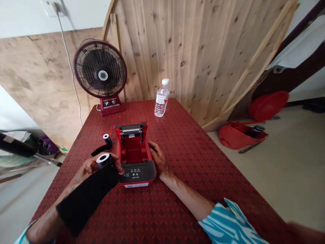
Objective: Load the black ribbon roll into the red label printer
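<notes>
A small red and black printer (139,168) sits on the table with its lid raised at the back and its red inner bay exposed. My left hand (87,168) grips a black paper roll (104,160) with a white core, just left of the printer. A wide black strip (88,195) hangs from this roll over my left forearm. The left thumb and a finger come close to the printer's front left corner. My right hand (158,158) is wrapped against the printer's right side, its fingertips partly hidden behind it. Behind my left hand stands a smaller black roll (107,139) with a loose tail.
The table (182,145) has a red patterned cover. At its back stand a dark red fan (101,73) and a clear water bottle (160,101). A wooden panel (172,44) rises behind. On the floor at right lies a red dustpan (232,135).
</notes>
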`<state>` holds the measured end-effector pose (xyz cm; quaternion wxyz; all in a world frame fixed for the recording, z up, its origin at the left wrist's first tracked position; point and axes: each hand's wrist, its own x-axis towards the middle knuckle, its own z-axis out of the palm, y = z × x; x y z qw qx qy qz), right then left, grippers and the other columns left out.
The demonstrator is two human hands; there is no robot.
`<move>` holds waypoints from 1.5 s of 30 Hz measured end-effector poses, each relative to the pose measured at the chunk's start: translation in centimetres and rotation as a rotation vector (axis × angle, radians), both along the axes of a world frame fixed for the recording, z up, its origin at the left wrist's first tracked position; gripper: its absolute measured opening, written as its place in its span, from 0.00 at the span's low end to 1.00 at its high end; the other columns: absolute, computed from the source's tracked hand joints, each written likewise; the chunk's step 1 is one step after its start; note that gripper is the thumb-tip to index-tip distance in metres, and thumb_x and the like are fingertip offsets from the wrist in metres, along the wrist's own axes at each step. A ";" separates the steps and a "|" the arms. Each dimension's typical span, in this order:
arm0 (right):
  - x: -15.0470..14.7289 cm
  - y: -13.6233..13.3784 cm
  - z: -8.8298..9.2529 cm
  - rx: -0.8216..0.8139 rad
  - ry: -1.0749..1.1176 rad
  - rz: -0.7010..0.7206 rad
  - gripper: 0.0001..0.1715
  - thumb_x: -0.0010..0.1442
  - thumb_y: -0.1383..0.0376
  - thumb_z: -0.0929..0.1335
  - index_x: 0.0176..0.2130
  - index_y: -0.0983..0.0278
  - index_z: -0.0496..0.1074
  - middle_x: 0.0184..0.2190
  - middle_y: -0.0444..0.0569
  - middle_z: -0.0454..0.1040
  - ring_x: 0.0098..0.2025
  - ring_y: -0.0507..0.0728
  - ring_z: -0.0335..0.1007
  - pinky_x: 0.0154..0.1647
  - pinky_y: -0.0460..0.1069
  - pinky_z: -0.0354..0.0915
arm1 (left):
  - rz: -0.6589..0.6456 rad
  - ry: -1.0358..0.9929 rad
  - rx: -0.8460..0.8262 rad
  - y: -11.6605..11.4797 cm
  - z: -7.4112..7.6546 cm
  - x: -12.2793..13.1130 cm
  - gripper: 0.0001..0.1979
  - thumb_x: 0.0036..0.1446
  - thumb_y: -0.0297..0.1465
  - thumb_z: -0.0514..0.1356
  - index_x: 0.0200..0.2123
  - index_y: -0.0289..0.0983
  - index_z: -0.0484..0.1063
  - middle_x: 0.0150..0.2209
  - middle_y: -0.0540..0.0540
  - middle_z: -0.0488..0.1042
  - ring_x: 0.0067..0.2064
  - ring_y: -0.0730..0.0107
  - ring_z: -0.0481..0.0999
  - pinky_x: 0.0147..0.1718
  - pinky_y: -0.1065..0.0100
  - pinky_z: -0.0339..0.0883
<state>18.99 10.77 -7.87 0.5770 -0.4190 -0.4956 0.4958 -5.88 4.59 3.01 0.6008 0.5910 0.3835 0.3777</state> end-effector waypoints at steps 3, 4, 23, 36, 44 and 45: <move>0.0 -0.1 0.1 0.002 -0.004 -0.002 0.19 0.60 0.58 0.64 0.50 0.56 0.72 0.52 0.46 0.75 0.56 0.59 0.69 0.60 0.57 0.61 | 0.076 0.119 0.006 -0.5 1.1 0.4 0.25 0.52 0.46 0.65 0.49 0.37 0.74 0.36 0.41 0.80 0.35 0.60 0.79 0.33 0.66 0.71; 0.0 -0.1 0.1 0.004 -0.005 -0.003 0.19 0.60 0.58 0.64 0.50 0.56 0.72 0.52 0.46 0.76 0.56 0.58 0.69 0.60 0.57 0.61 | 0.109 0.180 0.012 -0.6 1.6 0.7 0.24 0.53 0.44 0.65 0.50 0.37 0.74 0.36 0.42 0.80 0.33 0.61 0.78 0.31 0.67 0.71; -0.1 0.3 -0.2 0.034 0.003 0.033 0.19 0.62 0.58 0.63 0.51 0.57 0.71 0.52 0.47 0.74 0.56 0.58 0.68 0.61 0.57 0.61 | -0.058 0.909 0.498 3.8 3.8 5.0 0.25 0.62 0.39 0.51 0.59 0.37 0.67 0.56 0.41 0.74 0.53 0.55 0.75 0.54 0.58 0.66; 0.1 -0.1 0.1 0.030 -0.013 0.010 0.18 0.61 0.59 0.64 0.50 0.56 0.72 0.51 0.46 0.75 0.55 0.58 0.69 0.60 0.56 0.61 | -0.259 1.242 0.711 6.7 2.3 6.8 0.20 0.55 0.25 0.61 0.52 0.38 0.74 0.51 0.40 0.78 0.53 0.54 0.75 0.54 0.54 0.67; 0.0 -0.1 0.0 0.028 -0.005 0.022 0.19 0.61 0.59 0.63 0.51 0.57 0.71 0.53 0.47 0.74 0.56 0.58 0.69 0.60 0.56 0.62 | -0.408 1.423 0.639 7.9 1.9 8.1 0.18 0.55 0.27 0.64 0.50 0.40 0.77 0.45 0.39 0.81 0.49 0.49 0.78 0.47 0.54 0.70; 0.0 -0.1 0.0 0.029 -0.007 0.020 0.19 0.61 0.59 0.63 0.51 0.57 0.71 0.52 0.47 0.74 0.55 0.58 0.69 0.60 0.56 0.62 | -0.418 1.426 0.621 8.0 1.8 8.3 0.18 0.54 0.27 0.64 0.49 0.40 0.77 0.45 0.39 0.81 0.49 0.49 0.78 0.46 0.55 0.71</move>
